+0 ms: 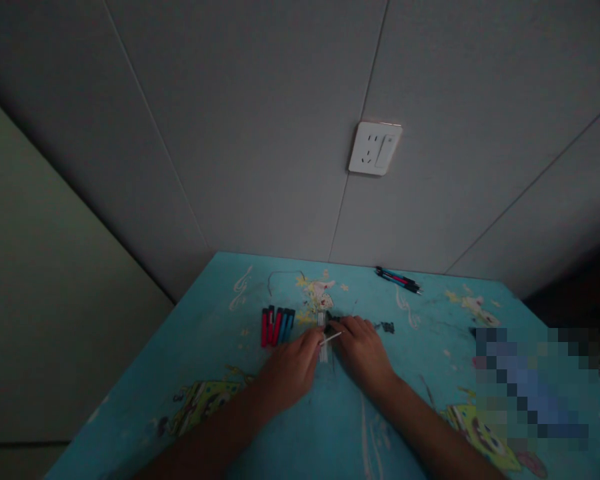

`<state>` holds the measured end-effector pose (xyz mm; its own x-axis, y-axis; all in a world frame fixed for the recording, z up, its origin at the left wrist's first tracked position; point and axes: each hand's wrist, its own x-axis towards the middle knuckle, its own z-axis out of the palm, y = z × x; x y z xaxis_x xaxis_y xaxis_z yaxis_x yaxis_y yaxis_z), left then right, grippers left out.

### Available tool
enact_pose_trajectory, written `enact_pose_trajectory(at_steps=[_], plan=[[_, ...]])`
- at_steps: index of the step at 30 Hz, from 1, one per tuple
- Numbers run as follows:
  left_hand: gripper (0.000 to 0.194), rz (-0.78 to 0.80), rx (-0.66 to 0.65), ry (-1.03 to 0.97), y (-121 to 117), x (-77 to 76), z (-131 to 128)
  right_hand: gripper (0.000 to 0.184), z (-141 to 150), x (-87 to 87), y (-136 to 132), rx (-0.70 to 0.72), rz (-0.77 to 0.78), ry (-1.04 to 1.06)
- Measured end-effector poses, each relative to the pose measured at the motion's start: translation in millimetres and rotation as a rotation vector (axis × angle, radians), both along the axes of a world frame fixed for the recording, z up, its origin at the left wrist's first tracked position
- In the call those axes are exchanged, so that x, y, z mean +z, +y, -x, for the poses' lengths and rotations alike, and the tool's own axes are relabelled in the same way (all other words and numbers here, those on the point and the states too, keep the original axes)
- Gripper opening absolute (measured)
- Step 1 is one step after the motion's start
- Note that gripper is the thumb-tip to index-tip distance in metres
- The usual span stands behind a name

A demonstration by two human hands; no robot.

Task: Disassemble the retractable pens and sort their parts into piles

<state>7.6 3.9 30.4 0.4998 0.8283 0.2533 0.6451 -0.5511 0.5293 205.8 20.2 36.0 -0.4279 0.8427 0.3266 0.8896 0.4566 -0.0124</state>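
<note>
Over the middle of the table my left hand (296,363) pinches a thin white stick (331,338) that looks like a pen refill. Its free end reaches toward my right hand (361,347), whose fingers are curled closed close by. Whatever the right fingers hold is hidden, though a small dark piece shows near their tips. Below both hands lies a row of thin white sticks (323,355), partly covered by my fingers. Just left of my left hand, several red and blue pen barrels (275,325) rest side by side. Right of my right hand sits a small pile of dark parts (389,327).
Several pens (399,280) lie together at the table's back edge, near the wall. A pixelated bluish patch (530,387) covers something on the right. The blue patterned table cover (205,313) meets a grey wall with a white socket plate (375,148).
</note>
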Motion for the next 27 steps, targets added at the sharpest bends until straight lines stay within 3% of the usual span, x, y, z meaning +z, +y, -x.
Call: enact_pose_trajectory(at_steps=[7,15,21,27], plan=[[0.031,0.006,0.002,-0.043,2,0.0,-3,0.022,-9,7.2,-6,-0.008,-0.069,0.077],[0.034,0.044,-0.150,-0.053,-1,2.6,-2,0.019,-14,4.7,-7,-0.018,-0.034,0.261],[0.027,0.073,0.013,-0.277,-3,5.4,2,0.015,3,3.5,-10,0.031,-0.050,0.084],[0.024,0.111,0.097,-0.300,4,1.9,-3,0.006,21,6.3,-9,0.036,-0.058,-0.081]])
